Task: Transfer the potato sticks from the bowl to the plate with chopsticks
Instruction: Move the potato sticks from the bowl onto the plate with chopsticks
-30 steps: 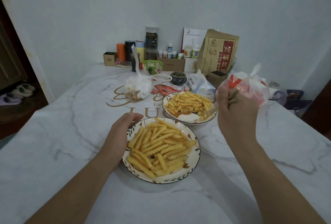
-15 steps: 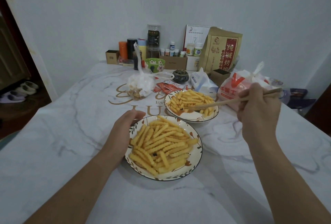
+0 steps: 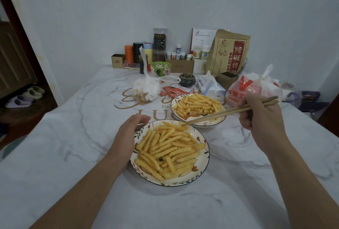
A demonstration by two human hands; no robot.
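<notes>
A floral plate (image 3: 202,169) heaped with crinkled yellow potato sticks (image 3: 167,152) sits near me on the marble table. Behind it to the right stands a bowl (image 3: 200,122) with more potato sticks (image 3: 197,105). My left hand (image 3: 124,139) rests against the plate's left rim, fingers curved along the edge. My right hand (image 3: 260,118) grips a pair of wooden chopsticks (image 3: 231,112). Their tips hang over the plate's far rim and pinch one potato stick (image 3: 182,123).
A knotted clear bag of snacks (image 3: 146,89), red sauce packets (image 3: 174,91), a tissue pack (image 3: 211,85) and a white-and-red plastic bag (image 3: 253,87) lie behind the bowl. Jars, boxes and a brown paper bag (image 3: 229,52) line the wall. A doorway opens at left.
My right hand has come down and left from the bowl. The chopstick tips moved from the bowl to the far rim of the plate, carrying a potato stick. My left hand stayed at the plate.
</notes>
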